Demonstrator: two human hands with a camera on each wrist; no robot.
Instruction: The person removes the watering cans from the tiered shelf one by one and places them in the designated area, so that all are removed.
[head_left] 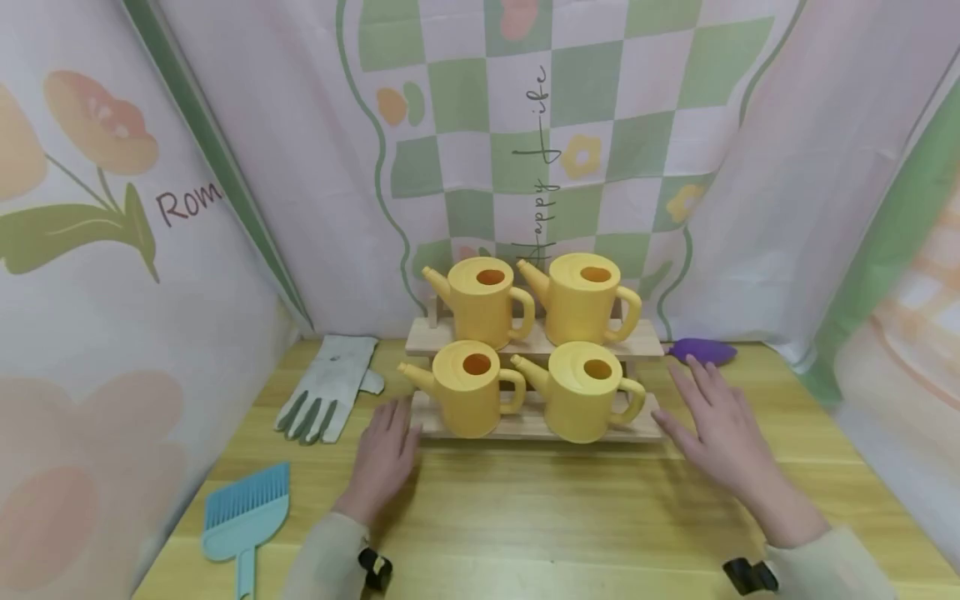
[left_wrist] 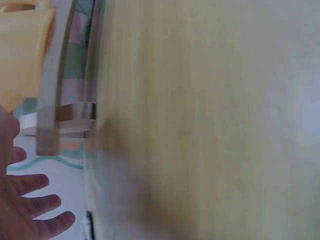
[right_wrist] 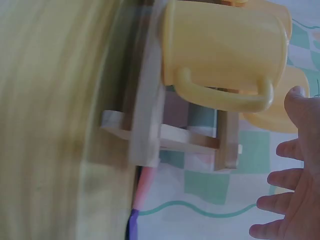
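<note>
Several yellow watering cans stand on a two-tier wooden rack [head_left: 536, 427], spouts pointing left: a front left one [head_left: 468, 400], a front right one [head_left: 581, 404], and two behind them on the upper tier. At the rack's left end is my left hand [head_left: 384, 458], fingers extended and apart, holding nothing. My right hand [head_left: 723, 433] is spread beside the right end, its thumb close to the lower board. In the right wrist view, that hand [right_wrist: 300, 185] appears near the handle side of a watering can [right_wrist: 225, 47]. Whether either hand touches the rack, I cannot tell.
On the left lie a grey-white work glove [head_left: 330, 387] and a light blue brush [head_left: 247, 517]. A purple pointed object [head_left: 705, 351] lies behind my right hand. Printed curtains [head_left: 315, 167] hang behind and at both sides of the wooden table [head_left: 525, 525].
</note>
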